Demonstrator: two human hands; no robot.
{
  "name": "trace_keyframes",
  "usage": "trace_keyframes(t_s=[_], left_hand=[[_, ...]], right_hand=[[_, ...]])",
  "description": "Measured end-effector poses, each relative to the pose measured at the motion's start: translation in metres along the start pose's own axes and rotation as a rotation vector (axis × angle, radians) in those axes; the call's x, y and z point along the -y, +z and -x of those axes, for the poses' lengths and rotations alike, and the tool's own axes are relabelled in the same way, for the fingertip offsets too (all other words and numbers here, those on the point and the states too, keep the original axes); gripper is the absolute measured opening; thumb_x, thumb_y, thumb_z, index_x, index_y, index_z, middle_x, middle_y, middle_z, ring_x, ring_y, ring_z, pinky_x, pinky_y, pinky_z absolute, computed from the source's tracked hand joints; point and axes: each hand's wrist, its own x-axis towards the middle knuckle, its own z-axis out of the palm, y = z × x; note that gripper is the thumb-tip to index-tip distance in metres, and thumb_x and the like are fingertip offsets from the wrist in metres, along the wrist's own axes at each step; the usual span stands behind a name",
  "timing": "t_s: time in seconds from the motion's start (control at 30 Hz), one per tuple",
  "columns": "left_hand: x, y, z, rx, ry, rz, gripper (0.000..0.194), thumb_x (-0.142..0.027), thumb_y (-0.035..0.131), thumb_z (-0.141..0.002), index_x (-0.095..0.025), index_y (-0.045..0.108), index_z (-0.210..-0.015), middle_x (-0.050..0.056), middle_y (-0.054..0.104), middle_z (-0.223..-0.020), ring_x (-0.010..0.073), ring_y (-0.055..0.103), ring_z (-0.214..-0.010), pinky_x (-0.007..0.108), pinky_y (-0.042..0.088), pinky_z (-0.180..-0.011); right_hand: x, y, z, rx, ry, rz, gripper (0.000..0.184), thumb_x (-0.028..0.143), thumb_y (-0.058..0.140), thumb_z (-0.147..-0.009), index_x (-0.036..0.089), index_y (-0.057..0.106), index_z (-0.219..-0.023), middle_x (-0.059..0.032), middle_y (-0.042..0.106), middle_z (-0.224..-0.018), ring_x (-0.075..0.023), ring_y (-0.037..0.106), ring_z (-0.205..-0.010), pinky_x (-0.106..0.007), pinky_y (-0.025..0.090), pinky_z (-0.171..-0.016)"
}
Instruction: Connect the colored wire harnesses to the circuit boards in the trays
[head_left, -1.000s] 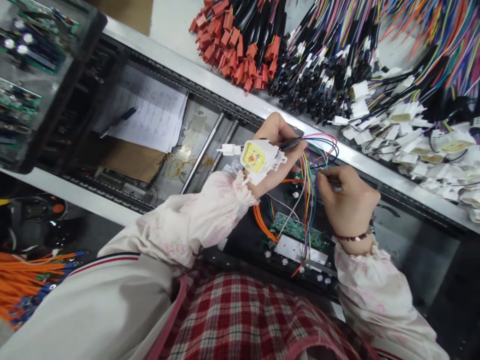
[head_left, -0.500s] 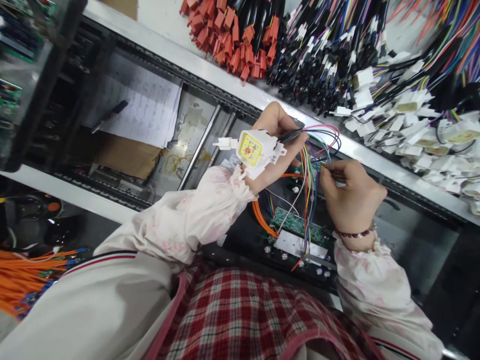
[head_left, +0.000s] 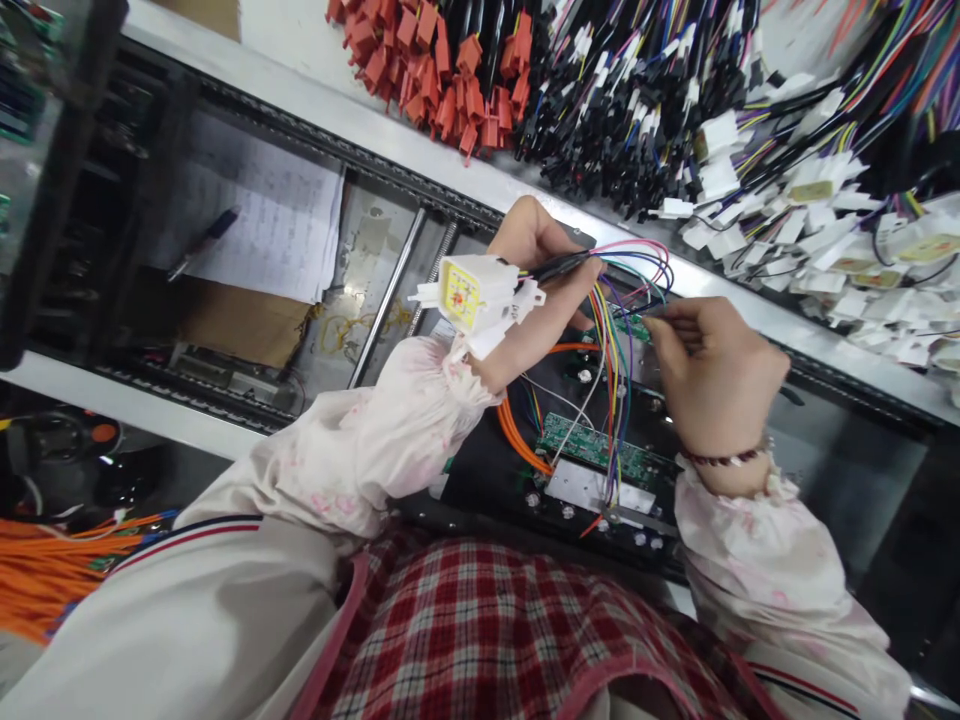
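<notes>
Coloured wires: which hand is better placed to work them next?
Probably the right hand: its fingertips are at the coloured wires, while the left hand holds the white connector.

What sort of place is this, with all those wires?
It looks like a factory workshop assembling wiring. Heaps of wire harnesses with white and red connectors lie nearby, the left hand holds the wires of a white multi-pin connector, and a green circuit board sits in a black panel.

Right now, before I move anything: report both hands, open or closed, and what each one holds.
Left hand: closed, holding the wire harness with its white connector.
Right hand: pinched on a thin wire; which wire is hard to see.
</notes>
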Motion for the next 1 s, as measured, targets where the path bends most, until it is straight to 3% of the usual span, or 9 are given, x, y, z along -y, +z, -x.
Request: trace_keyframes(t_s=[0.07, 0.2, 0.3, 0.43, 0.53, 0.67, 0.83, 1.0], left_hand=[[-0.003, 0.000, 0.000, 0.018, -0.045, 0.001, 0.028, -0.010, 0.068, -0.091, -0.021, 0.044, -0.082, -0.002, 0.067, -0.077, 0.0134, 0.073, -0.070, 0.019, 0.058, -0.048], [0.003, 0.001, -0.005, 0.038, -0.048, 0.067, 0.029, -0.011, 0.069, -0.089, -0.022, 0.042, -0.084, -0.001, 0.070, -0.079, 0.0162, 0.075, -0.071, 0.020, 0.059, -0.047], [0.010, 0.002, -0.009, 0.019, -0.044, 0.111, 0.032, -0.012, 0.070, -0.087, -0.023, 0.040, -0.085, -0.002, 0.070, -0.080, 0.0165, 0.076, -0.072, 0.019, 0.059, -0.046], [0.012, 0.003, -0.012, -0.014, -0.049, 0.081, 0.033, -0.012, 0.072, -0.086, -0.023, 0.040, -0.083, -0.002, 0.069, -0.080, 0.0158, 0.075, -0.069, 0.020, 0.060, -0.046], [0.010, 0.004, -0.011, -0.026, -0.023, 0.008, 0.034, -0.016, 0.075, -0.086, -0.024, 0.041, -0.084, -0.002, 0.066, -0.078, 0.0153, 0.073, -0.066, 0.022, 0.062, -0.047], [0.012, 0.005, -0.013, -0.040, 0.056, -0.065, 0.040, -0.019, 0.080, -0.081, -0.024, 0.041, -0.085, -0.003, 0.064, -0.079, 0.0158, 0.073, -0.066, 0.023, 0.063, -0.047], [0.018, 0.005, -0.017, -0.049, 0.077, -0.086, 0.046, -0.017, 0.085, -0.075, -0.024, 0.040, -0.084, -0.004, 0.065, -0.079, 0.0125, 0.070, -0.059, 0.021, 0.062, -0.045], [0.022, 0.001, -0.016, -0.044, 0.108, -0.104, 0.042, -0.022, 0.083, -0.078, -0.024, 0.042, -0.085, -0.003, 0.068, -0.079, 0.0113, 0.069, -0.056, 0.018, 0.054, -0.039]], right_hand=[[0.007, -0.010, 0.000, 0.023, 0.021, -0.036, 0.018, 0.037, 0.064, -0.092, 0.020, 0.069, -0.098, -0.0055, 0.073, -0.085, -0.0205, 0.066, -0.073, -0.034, 0.048, -0.068], [0.017, -0.021, -0.005, 0.204, -0.088, -0.140, 0.017, 0.032, 0.059, -0.094, 0.021, 0.064, -0.082, -0.0033, 0.063, -0.078, -0.0172, 0.058, -0.069, -0.032, 0.043, -0.066], [-0.001, -0.032, 0.000, 0.228, -0.064, -0.133, 0.018, 0.031, 0.056, -0.096, 0.020, 0.062, -0.082, -0.0033, 0.060, -0.081, -0.0168, 0.057, -0.074, -0.031, 0.042, -0.068], [-0.039, -0.054, 0.025, 0.297, -0.017, -0.025, 0.019, 0.035, 0.055, -0.097, 0.021, 0.065, -0.088, -0.0041, 0.063, -0.083, -0.0187, 0.060, -0.076, -0.031, 0.044, -0.069], [-0.046, -0.063, 0.036, 0.207, 0.044, 0.032, 0.018, 0.034, 0.054, -0.097, 0.022, 0.068, -0.092, -0.0047, 0.069, -0.086, -0.0211, 0.065, -0.079, -0.033, 0.046, -0.070], [-0.041, -0.045, 0.021, -0.084, 0.089, -0.019, 0.019, 0.032, 0.057, -0.095, 0.021, 0.070, -0.103, -0.0064, 0.075, -0.097, -0.0223, 0.070, -0.088, -0.035, 0.052, -0.079], [-0.055, -0.012, 0.008, -0.022, 0.111, -0.129, 0.012, 0.027, 0.061, -0.091, 0.020, 0.068, -0.097, -0.0036, 0.075, -0.086, -0.0190, 0.072, -0.079, -0.033, 0.054, -0.073], [-0.058, -0.008, 0.016, -0.069, 0.118, -0.105, 0.013, 0.031, 0.061, -0.091, 0.020, 0.068, -0.093, -0.0028, 0.074, -0.082, -0.0188, 0.071, -0.075, -0.032, 0.054, -0.069]])
